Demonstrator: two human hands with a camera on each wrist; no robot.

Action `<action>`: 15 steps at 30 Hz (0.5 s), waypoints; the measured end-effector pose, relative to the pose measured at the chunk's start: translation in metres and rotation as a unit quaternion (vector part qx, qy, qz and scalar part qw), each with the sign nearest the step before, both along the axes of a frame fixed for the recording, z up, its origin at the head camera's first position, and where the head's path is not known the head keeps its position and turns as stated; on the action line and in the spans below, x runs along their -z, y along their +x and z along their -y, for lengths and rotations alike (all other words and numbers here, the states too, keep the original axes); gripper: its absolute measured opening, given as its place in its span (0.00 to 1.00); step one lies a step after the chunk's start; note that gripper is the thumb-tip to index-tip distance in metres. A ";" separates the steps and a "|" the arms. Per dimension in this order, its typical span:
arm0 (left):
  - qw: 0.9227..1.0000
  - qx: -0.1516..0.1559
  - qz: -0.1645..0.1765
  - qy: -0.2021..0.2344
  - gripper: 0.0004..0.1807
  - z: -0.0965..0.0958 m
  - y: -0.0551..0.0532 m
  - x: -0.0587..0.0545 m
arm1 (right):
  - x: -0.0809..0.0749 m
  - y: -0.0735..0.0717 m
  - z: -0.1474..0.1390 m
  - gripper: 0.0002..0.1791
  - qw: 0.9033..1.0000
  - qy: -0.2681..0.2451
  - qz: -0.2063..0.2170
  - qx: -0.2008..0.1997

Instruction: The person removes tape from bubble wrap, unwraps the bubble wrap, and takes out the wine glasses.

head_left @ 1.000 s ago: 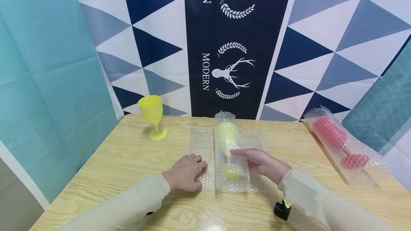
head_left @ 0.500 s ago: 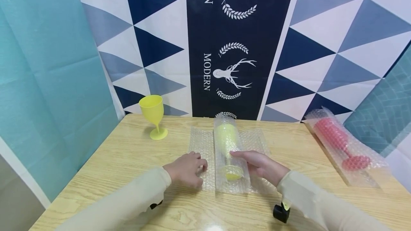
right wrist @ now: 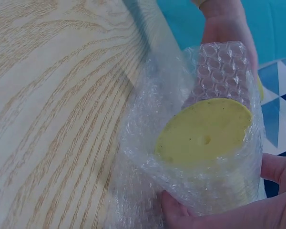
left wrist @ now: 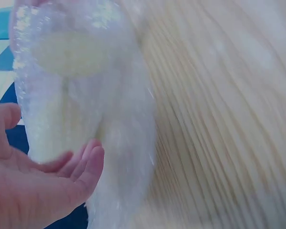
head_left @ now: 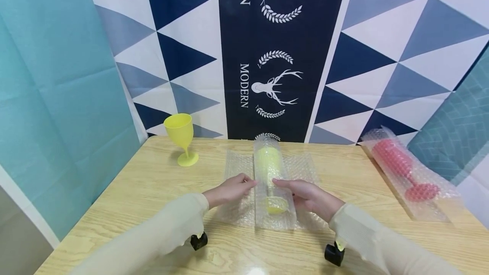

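A yellow goblet lies on its side inside bubble wrap in the head view, its foot toward me. My right hand grips the wrapped goblet from the right, thumb on top near the stem. In the right wrist view, the goblet's round foot shows at the wrap's open end, between that hand's thumb and fingers. My left hand reaches to the roll's left edge. Its fingers are loosely bent, with the thumb apart, beside the wrap in the left wrist view; contact is hard to tell.
Another yellow goblet stands upright at the back left. A red goblet in bubble wrap lies at the table's right edge. Behind the wooden table hangs a patterned cloth.
My left hand has moved forward and right from the flat wrap to the roll's left edge, its fingers straightening. The right hand keeps its grip on the wrapped goblet.
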State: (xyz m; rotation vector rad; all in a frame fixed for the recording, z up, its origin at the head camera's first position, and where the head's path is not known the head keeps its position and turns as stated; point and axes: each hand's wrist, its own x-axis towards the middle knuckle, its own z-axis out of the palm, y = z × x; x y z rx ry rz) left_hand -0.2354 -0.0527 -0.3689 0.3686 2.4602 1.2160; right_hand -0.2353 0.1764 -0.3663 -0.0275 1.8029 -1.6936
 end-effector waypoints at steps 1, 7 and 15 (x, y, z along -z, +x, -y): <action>1.000 -0.015 0.017 0.021 0.24 -0.003 0.000 0.000 | -0.001 0.001 0.000 0.32 1.000 0.004 -0.001 0.005; 0.992 -0.052 0.070 0.086 0.27 -0.017 -0.003 -0.002 | -0.005 0.008 0.004 0.31 0.999 0.013 -0.003 0.050; 0.990 -0.058 0.087 0.095 0.26 -0.026 -0.006 0.002 | -0.005 0.001 -0.010 0.21 0.999 -0.006 0.022 0.030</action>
